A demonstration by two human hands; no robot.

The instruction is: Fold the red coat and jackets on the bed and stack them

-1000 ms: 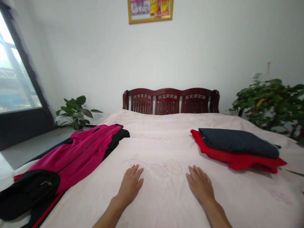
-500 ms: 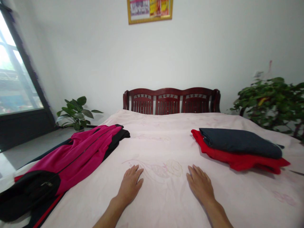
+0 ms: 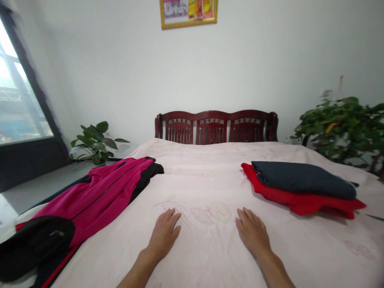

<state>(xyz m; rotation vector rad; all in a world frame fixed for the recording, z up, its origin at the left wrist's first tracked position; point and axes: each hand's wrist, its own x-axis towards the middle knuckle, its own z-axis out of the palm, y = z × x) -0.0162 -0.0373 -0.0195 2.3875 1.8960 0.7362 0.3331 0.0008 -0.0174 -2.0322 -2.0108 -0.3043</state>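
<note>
Left hand (image 3: 164,233) and right hand (image 3: 253,232) rest on pink sheet (image 3: 207,256)

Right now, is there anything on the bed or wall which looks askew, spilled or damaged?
The framed picture looks slightly askew: its lower edge rises to the right, while the headboard looks nearly level; lens distortion may contribute. I see nothing spilled or damaged.

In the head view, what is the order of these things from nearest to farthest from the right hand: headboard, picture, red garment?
1. Red garment: ahead and to the right of the right hand.
2. Headboard: well ahead, slightly left.
3. Picture: high on the wall, above the headboard.
</note>
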